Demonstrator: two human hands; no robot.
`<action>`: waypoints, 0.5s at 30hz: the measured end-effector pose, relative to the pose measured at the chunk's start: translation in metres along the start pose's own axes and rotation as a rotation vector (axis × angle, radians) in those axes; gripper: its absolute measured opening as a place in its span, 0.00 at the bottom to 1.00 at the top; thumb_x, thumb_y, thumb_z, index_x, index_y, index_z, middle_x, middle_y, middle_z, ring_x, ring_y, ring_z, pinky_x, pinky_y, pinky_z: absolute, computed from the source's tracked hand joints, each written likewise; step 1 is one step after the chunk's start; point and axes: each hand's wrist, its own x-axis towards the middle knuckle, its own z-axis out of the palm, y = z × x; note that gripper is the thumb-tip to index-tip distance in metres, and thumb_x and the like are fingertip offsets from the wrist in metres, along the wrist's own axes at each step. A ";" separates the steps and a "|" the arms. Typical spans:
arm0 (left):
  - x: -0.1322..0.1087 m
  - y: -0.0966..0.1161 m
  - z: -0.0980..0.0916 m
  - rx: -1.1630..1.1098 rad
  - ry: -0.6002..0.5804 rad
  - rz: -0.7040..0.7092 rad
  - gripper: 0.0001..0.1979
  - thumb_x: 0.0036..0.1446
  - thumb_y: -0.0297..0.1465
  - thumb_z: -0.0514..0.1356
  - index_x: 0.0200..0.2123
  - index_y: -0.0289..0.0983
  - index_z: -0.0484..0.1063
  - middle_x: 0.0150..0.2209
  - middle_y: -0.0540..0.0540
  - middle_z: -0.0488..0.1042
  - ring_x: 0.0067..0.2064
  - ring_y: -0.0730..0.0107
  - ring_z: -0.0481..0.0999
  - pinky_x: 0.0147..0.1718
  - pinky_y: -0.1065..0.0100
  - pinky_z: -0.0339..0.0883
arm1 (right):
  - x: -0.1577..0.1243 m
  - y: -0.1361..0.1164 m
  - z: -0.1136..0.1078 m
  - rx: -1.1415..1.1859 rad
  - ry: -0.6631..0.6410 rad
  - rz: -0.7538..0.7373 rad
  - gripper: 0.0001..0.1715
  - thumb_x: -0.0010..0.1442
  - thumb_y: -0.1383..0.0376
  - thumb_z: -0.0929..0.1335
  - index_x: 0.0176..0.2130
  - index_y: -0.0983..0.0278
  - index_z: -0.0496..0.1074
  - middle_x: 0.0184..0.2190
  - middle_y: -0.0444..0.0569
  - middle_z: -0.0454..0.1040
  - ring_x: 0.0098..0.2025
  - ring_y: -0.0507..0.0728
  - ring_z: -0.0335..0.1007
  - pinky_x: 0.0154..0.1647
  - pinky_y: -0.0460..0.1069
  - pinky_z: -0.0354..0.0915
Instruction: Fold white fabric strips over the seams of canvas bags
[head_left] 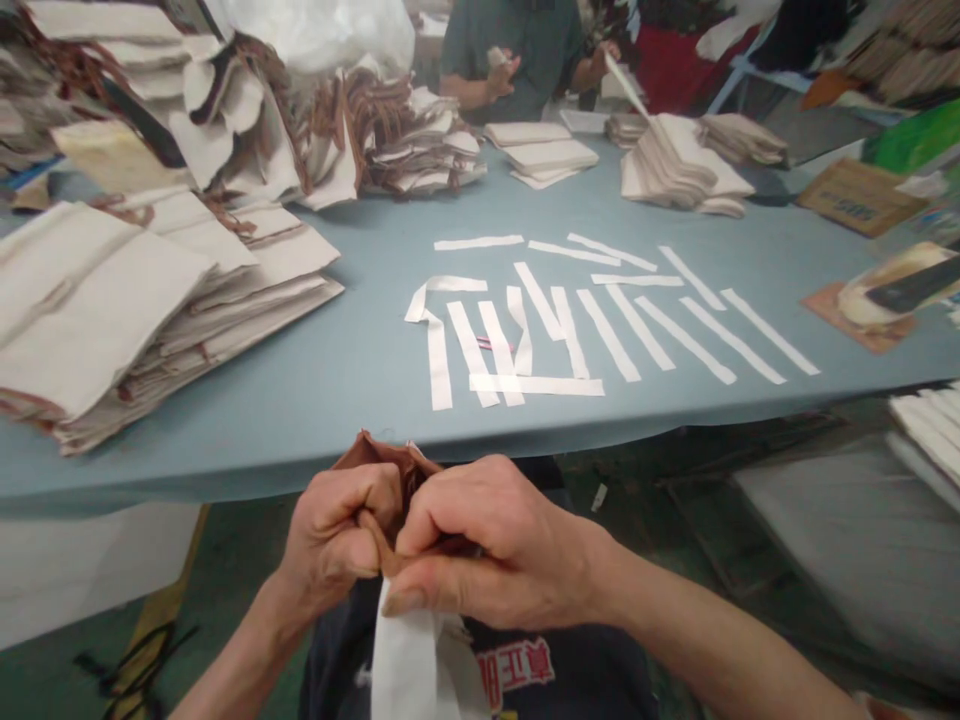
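Over my lap, at the table's front edge, both hands grip a brown and white fabric piece (409, 650). My left hand (341, 530) is closed on its brown edge. Pinched between thumb and fingers, the same edge is held by my right hand (495, 550) where brown meets white. The white part hangs down below my fingers, and some brown folds show behind my knuckles. On the table beyond my hands lie several white strips (615, 330), some straight and some bent or overlapping.
A blue-grey table (360, 370) spans the view. Stacked white fabric pieces (97, 300) sit at left, with more piles (427, 140) behind. A co-worker (517, 60) stands across the table near further stacks (675, 160). At right are a cardboard piece (862, 195) and a dark-handled tool (915, 285).
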 end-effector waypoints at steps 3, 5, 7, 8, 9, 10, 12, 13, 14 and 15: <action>-0.011 0.000 -0.015 -0.026 -0.006 -0.002 0.34 0.66 0.58 0.62 0.19 0.42 0.56 0.18 0.53 0.58 0.22 0.70 0.56 0.21 0.65 0.55 | -0.005 -0.005 -0.015 -0.265 -0.089 -0.016 0.22 0.76 0.50 0.70 0.35 0.62 0.73 0.28 0.41 0.73 0.29 0.50 0.66 0.33 0.47 0.60; -0.019 0.003 -0.024 0.002 -0.034 -0.046 0.31 0.68 0.55 0.60 0.20 0.42 0.59 0.19 0.52 0.61 0.22 0.69 0.59 0.21 0.65 0.56 | -0.009 -0.008 -0.020 -0.342 -0.097 -0.033 0.17 0.76 0.53 0.71 0.39 0.62 0.75 0.30 0.44 0.77 0.31 0.51 0.70 0.34 0.47 0.62; -0.025 0.009 -0.032 0.039 -0.085 -0.083 0.29 0.72 0.51 0.54 0.21 0.42 0.61 0.20 0.51 0.64 0.23 0.67 0.62 0.22 0.65 0.59 | -0.009 -0.010 -0.020 -0.391 -0.084 -0.066 0.15 0.76 0.55 0.71 0.40 0.62 0.76 0.30 0.44 0.79 0.32 0.52 0.72 0.35 0.48 0.62; -0.026 0.015 -0.035 0.057 -0.117 -0.088 0.28 0.74 0.49 0.51 0.22 0.42 0.62 0.21 0.51 0.66 0.24 0.67 0.64 0.23 0.65 0.61 | -0.008 -0.011 -0.019 -0.421 -0.082 -0.082 0.14 0.76 0.56 0.71 0.40 0.62 0.76 0.30 0.44 0.79 0.32 0.53 0.72 0.36 0.48 0.62; -0.026 0.022 -0.038 0.071 -0.151 -0.081 0.27 0.75 0.47 0.49 0.24 0.42 0.63 0.23 0.51 0.67 0.25 0.66 0.65 0.24 0.66 0.63 | -0.006 -0.012 -0.017 -0.453 -0.090 -0.095 0.14 0.76 0.56 0.70 0.39 0.62 0.76 0.29 0.44 0.80 0.32 0.53 0.72 0.36 0.49 0.62; -0.024 0.029 -0.040 0.093 -0.190 -0.076 0.26 0.77 0.44 0.47 0.25 0.42 0.64 0.25 0.51 0.69 0.27 0.67 0.67 0.26 0.67 0.65 | -0.003 -0.014 -0.016 -0.487 -0.106 -0.109 0.15 0.76 0.56 0.70 0.39 0.62 0.76 0.29 0.44 0.80 0.32 0.54 0.72 0.37 0.50 0.62; -0.018 0.046 -0.046 0.136 -0.272 -0.054 0.23 0.78 0.40 0.46 0.28 0.42 0.64 0.27 0.52 0.70 0.29 0.68 0.69 0.30 0.69 0.67 | 0.004 -0.018 -0.014 -0.560 -0.151 -0.136 0.16 0.76 0.57 0.70 0.37 0.62 0.75 0.29 0.44 0.79 0.33 0.55 0.71 0.39 0.51 0.62; -0.015 0.053 -0.048 0.153 -0.317 -0.049 0.22 0.78 0.38 0.46 0.28 0.42 0.64 0.28 0.52 0.70 0.30 0.68 0.70 0.32 0.69 0.68 | 0.007 -0.020 -0.014 -0.591 -0.170 -0.148 0.17 0.76 0.56 0.71 0.36 0.63 0.75 0.29 0.45 0.79 0.34 0.55 0.71 0.40 0.52 0.62; -0.012 0.059 -0.050 0.167 -0.360 -0.050 0.22 0.78 0.38 0.45 0.28 0.42 0.64 0.29 0.52 0.70 0.31 0.69 0.70 0.33 0.70 0.68 | 0.009 -0.022 -0.014 -0.615 -0.187 -0.162 0.18 0.75 0.56 0.71 0.35 0.63 0.75 0.29 0.45 0.79 0.34 0.56 0.71 0.41 0.52 0.62; -0.010 0.063 -0.053 0.178 -0.404 -0.059 0.23 0.78 0.39 0.45 0.29 0.42 0.63 0.29 0.52 0.70 0.31 0.69 0.70 0.33 0.70 0.69 | 0.011 -0.023 -0.015 -0.632 -0.200 -0.174 0.19 0.75 0.56 0.72 0.34 0.63 0.74 0.29 0.45 0.79 0.34 0.56 0.70 0.42 0.52 0.62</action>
